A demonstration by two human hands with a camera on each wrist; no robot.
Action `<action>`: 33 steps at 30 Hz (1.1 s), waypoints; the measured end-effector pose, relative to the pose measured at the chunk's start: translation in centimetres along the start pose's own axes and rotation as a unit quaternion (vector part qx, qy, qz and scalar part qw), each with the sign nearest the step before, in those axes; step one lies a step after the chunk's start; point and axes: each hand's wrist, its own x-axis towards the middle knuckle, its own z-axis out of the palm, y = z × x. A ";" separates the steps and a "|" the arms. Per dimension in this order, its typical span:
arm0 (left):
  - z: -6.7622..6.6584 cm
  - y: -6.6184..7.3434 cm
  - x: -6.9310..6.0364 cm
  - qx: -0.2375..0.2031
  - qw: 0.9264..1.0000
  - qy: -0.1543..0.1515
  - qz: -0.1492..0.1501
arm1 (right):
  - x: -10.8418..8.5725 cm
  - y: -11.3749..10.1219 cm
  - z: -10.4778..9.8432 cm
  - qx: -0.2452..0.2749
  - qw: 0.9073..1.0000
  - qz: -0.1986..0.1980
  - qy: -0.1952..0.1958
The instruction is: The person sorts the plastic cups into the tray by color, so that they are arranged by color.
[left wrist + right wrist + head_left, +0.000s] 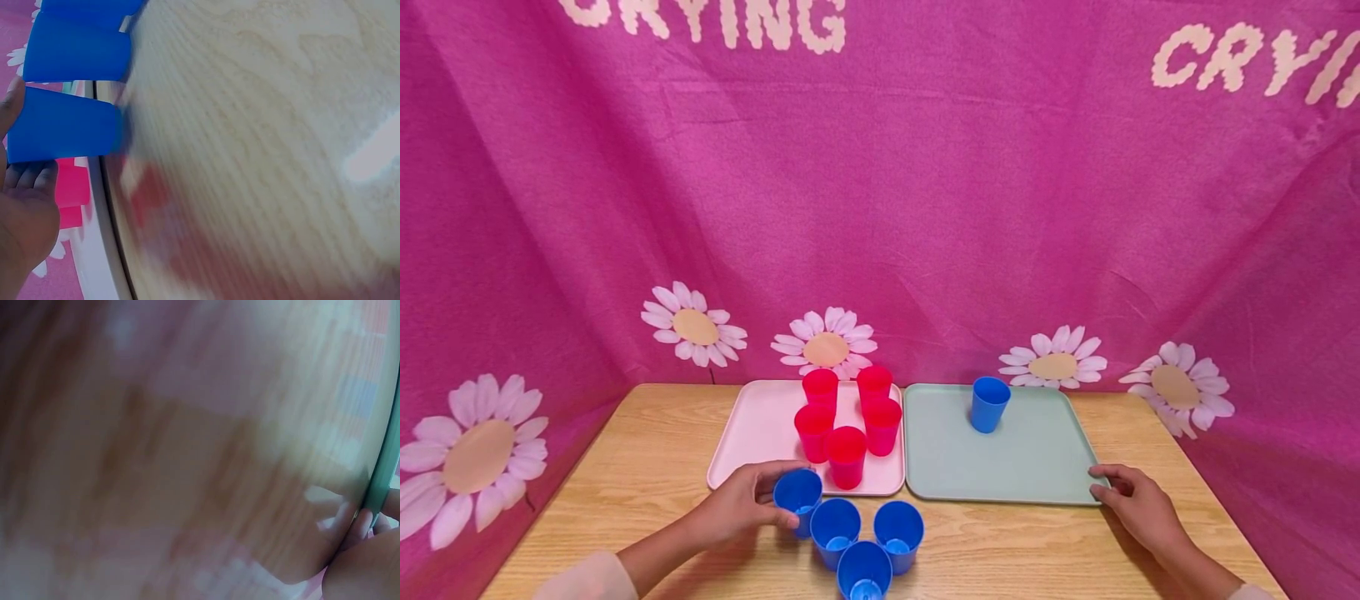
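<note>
My left hand (739,502) grips a blue cup (798,498) between thumb and fingers, at the left end of a group of upright blue cups on the table. The left wrist view shows this blue cup (62,125) from the side, with the left hand (28,219) around its upper part. My right hand (1138,506) holds the front right corner of the green tray (940,467). In the right wrist view, its fingers (357,532) lie at the tray's edge. Another blue cup (991,405) stands upright on the green tray, towards the back.
Several red cups (847,458) stand on the pink tray (748,425), beside the green one. Three more blue cups (865,572) stand near the front of the wooden table (1000,550). A pink flowered cloth (910,208) hangs behind.
</note>
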 end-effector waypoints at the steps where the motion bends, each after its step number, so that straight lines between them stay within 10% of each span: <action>1: -0.1 0.1 0.0 -0.002 1.000 -0.001 -0.002 | 0.0 0.0 0.0 0.000 1.000 0.000 0.000; 33: -1.9 7.8 3.1 0.055 0.997 -0.017 0.054 | 0.0 -0.1 0.0 0.014 1.000 0.005 -0.005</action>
